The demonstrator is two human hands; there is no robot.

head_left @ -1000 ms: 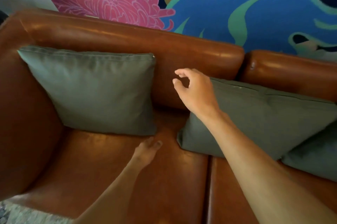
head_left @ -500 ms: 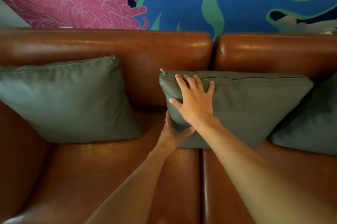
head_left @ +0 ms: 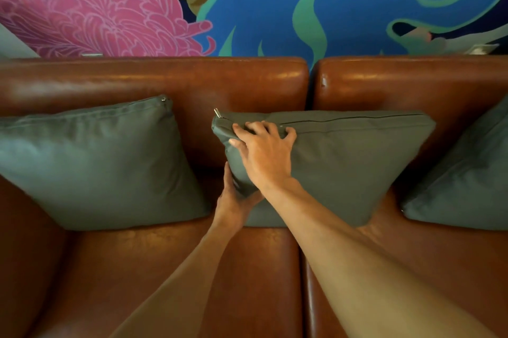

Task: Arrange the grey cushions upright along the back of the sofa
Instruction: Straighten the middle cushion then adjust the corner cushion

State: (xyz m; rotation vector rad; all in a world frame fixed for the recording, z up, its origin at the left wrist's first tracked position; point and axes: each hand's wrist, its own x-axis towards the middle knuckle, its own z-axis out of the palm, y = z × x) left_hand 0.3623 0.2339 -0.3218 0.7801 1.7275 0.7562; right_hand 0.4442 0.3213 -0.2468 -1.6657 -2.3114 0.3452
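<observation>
Three grey cushions lean against the back of a brown leather sofa (head_left: 170, 82). The left cushion (head_left: 96, 164) stands upright near the sofa's left arm. The middle cushion (head_left: 349, 161) leans on the backrest, zipper edge up. My right hand (head_left: 264, 153) grips its upper left corner, fingers curled over the top edge. My left hand (head_left: 233, 200) holds the cushion's lower left edge from beneath, thumb up along the side. A third cushion (head_left: 464, 183) shows partly at the right edge.
A wall mural (head_left: 275, 2) with a pink flower and blue shapes rises behind the sofa. A seam (head_left: 301, 269) splits the two seat pads below my arms. The sofa's left arm (head_left: 16, 255) bounds the seat.
My right hand went from hovering to flat on the middle cushion, then curled over its top corner. My left hand rose from the seat to the cushion's lower edge. The cushion now sits squarer.
</observation>
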